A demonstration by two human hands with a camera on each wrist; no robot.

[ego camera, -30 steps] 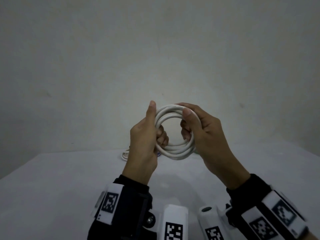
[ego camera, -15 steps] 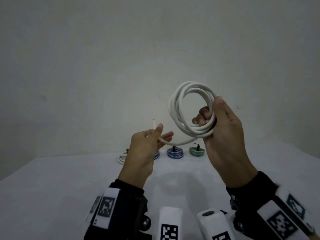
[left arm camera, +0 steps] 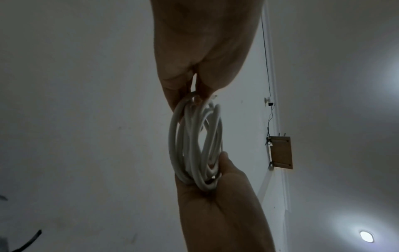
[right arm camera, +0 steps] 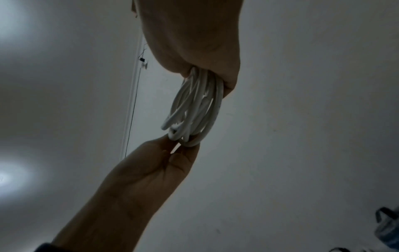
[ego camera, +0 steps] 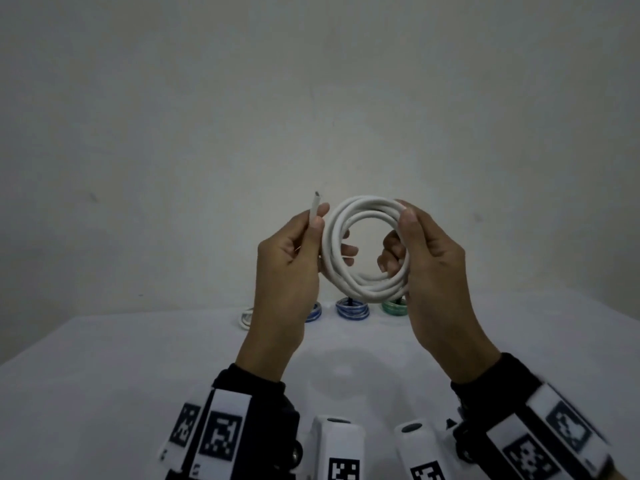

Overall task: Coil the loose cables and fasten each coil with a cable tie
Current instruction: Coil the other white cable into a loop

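White cable coil is clamped by right hand; its free end is pinched by left hand. Judged light, springy; best held across all loops.

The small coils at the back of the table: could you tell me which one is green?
The rightmost one, the green coil; the coils left of it are blue and white.

white table against the wall. four small cable coils in a row along its far edge. landmark: middle blue coil. green coil just right of it, second blue coil just left, partly hidden, white coil furthest left. ties on them too small to tell.
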